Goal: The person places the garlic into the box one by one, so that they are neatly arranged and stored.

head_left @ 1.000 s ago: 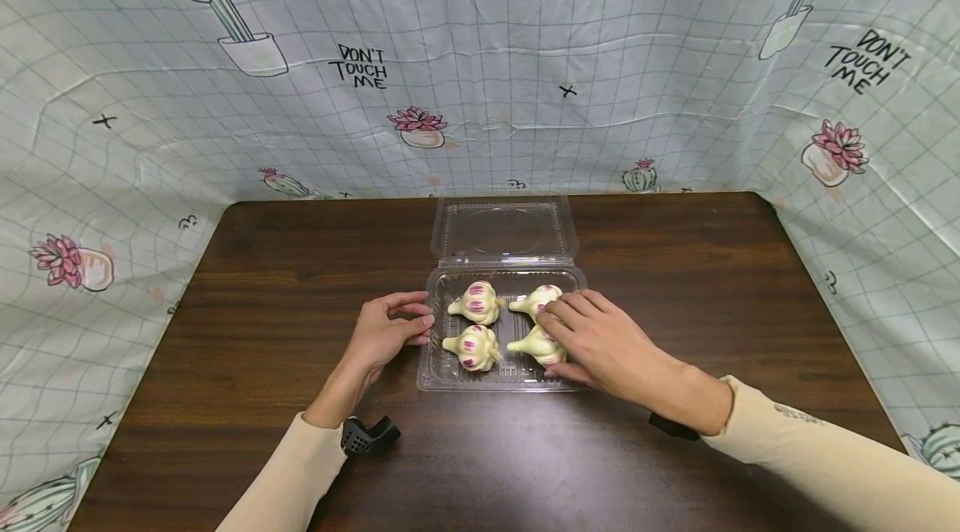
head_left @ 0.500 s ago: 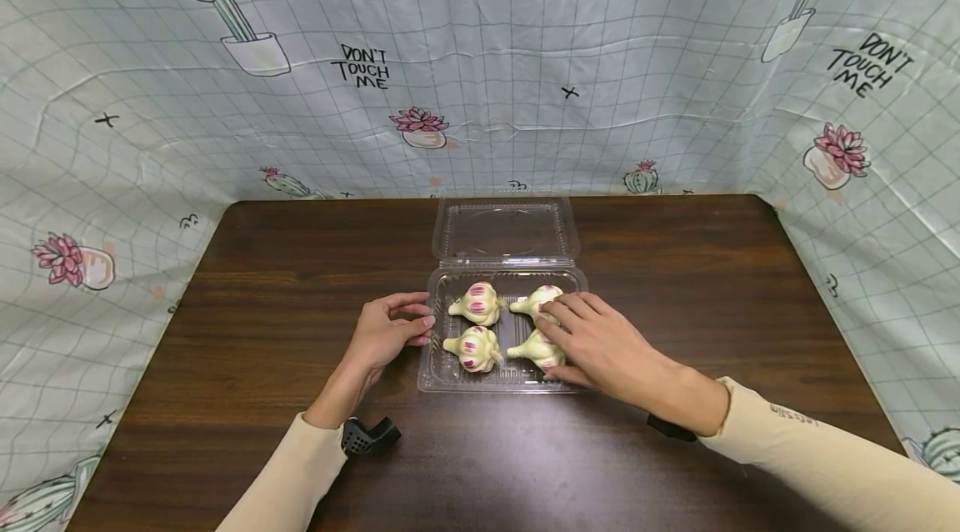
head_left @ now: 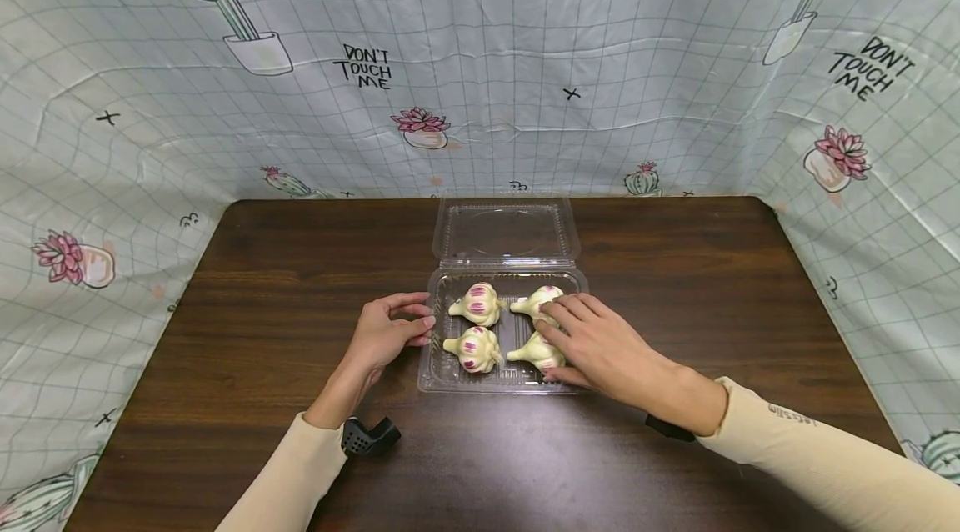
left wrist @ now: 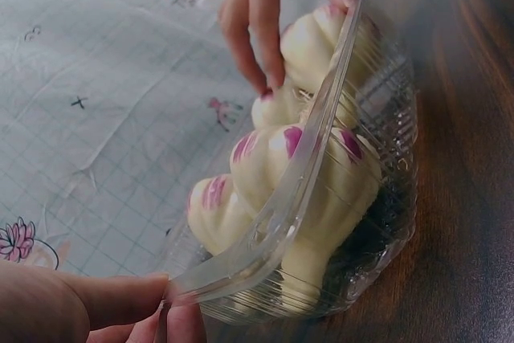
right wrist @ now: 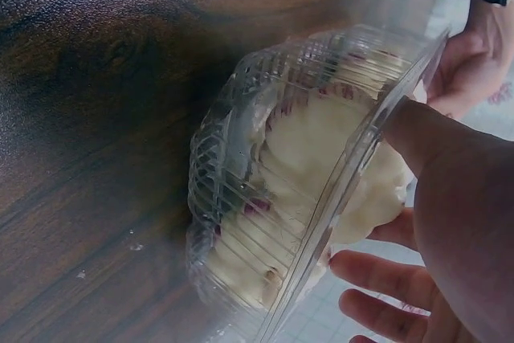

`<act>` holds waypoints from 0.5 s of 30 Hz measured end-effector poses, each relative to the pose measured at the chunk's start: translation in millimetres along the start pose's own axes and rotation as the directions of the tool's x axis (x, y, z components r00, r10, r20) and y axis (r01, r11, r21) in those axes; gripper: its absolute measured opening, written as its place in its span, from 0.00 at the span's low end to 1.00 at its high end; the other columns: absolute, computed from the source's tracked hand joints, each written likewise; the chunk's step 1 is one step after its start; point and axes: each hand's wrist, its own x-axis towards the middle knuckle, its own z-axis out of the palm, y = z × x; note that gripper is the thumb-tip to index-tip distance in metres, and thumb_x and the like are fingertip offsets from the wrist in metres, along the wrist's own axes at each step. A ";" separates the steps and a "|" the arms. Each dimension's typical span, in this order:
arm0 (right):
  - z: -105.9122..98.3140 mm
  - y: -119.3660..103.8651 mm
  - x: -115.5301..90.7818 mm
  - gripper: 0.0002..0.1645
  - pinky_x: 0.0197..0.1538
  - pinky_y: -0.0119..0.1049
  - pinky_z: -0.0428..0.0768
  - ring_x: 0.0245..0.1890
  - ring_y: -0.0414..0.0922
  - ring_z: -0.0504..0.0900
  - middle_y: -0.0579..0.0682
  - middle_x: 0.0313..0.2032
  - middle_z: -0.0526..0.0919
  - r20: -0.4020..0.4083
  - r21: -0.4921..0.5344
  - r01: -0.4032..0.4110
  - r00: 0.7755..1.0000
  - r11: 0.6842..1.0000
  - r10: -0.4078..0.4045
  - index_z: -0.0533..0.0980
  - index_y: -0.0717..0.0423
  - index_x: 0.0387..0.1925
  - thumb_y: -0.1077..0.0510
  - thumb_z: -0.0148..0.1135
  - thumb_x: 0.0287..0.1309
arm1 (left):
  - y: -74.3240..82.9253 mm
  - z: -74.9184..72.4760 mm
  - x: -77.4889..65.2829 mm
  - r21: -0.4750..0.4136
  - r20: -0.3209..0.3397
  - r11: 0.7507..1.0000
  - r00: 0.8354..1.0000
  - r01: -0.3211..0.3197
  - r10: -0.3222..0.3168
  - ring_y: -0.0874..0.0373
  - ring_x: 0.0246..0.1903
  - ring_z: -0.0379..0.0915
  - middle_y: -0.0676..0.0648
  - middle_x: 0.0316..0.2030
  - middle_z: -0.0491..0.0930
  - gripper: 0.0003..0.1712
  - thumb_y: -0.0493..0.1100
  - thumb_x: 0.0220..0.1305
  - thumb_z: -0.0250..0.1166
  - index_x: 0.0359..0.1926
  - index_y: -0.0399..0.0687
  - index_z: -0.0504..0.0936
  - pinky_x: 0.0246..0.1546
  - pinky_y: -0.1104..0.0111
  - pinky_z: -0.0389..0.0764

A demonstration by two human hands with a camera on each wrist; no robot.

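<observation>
A clear plastic clamshell container (head_left: 431, 378) lies on the table, holding garlic bulbs in two rows: back left (head_left: 477, 304), front left (head_left: 474, 349), back right (head_left: 537, 303) and front right (head_left: 536, 352). Each is cream with purple marks. My left hand (head_left: 384, 333) pinches the container's left rim between thumb and fingers, as the left wrist view shows. My right hand (head_left: 603, 348) reaches over the right side and grips the front right garlic bulb, thumb on the near side and fingers on the far side. That hand hides the bulb's right end.
The container's hinged lid (head_left: 506, 230) lies folded back toward the rear. A dark wooden table (head_left: 285, 265) carries everything. A patterned curtain (head_left: 502, 57) rises along its back and sides. Each wrist wears a black camera mount (head_left: 371, 435).
The front right garlic bulb has turned slightly under my right hand, and that hand has shifted very little. The left hand stays put on the rim.
</observation>
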 end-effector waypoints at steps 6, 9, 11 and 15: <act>1.7 0.3 0.0 0.39 0.67 0.50 0.78 0.60 0.57 0.79 0.57 0.59 0.82 0.005 -0.013 0.007 1.000 1.000 -0.007 0.82 0.59 0.59 0.32 0.70 0.63 | 0.5 -0.1 0.5 -0.004 0.004 1.000 1.000 -0.004 0.005 0.64 0.26 0.83 0.37 0.47 0.82 0.24 0.24 0.70 0.65 0.65 0.26 0.78 0.32 0.75 0.89; 3.2 0.6 -0.5 0.38 0.67 0.50 0.78 0.61 0.57 0.79 0.57 0.59 0.82 0.007 -0.027 0.012 1.000 1.000 -0.012 0.83 0.59 0.59 0.32 0.69 0.64 | 0.7 0.0 0.2 -0.005 0.005 1.000 1.000 -0.003 0.003 0.64 0.26 0.83 0.37 0.46 0.82 0.23 0.24 0.70 0.65 0.65 0.26 0.78 0.32 0.75 0.89; 3.8 0.6 -0.7 0.38 0.67 0.50 0.78 0.61 0.58 0.79 0.57 0.59 0.81 0.008 -0.035 0.015 1.000 0.999 -0.015 0.82 0.59 0.59 0.32 0.68 0.65 | 0.6 0.0 -0.1 -0.004 0.005 1.000 1.000 -0.001 0.001 0.64 0.26 0.83 0.38 0.46 0.82 0.23 0.24 0.70 0.65 0.65 0.26 0.78 0.32 0.74 0.89; 4.9 0.6 -1.3 0.39 0.68 0.51 0.78 0.62 0.58 0.78 0.58 0.60 0.81 0.015 -0.044 0.016 1.000 0.999 -0.016 0.82 0.59 0.60 0.31 0.66 0.66 | 0.5 0.0 -0.3 -0.002 0.005 1.000 1.000 0.001 -0.001 0.64 0.26 0.83 0.38 0.46 0.82 0.23 0.25 0.70 0.66 0.65 0.27 0.78 0.33 0.74 0.89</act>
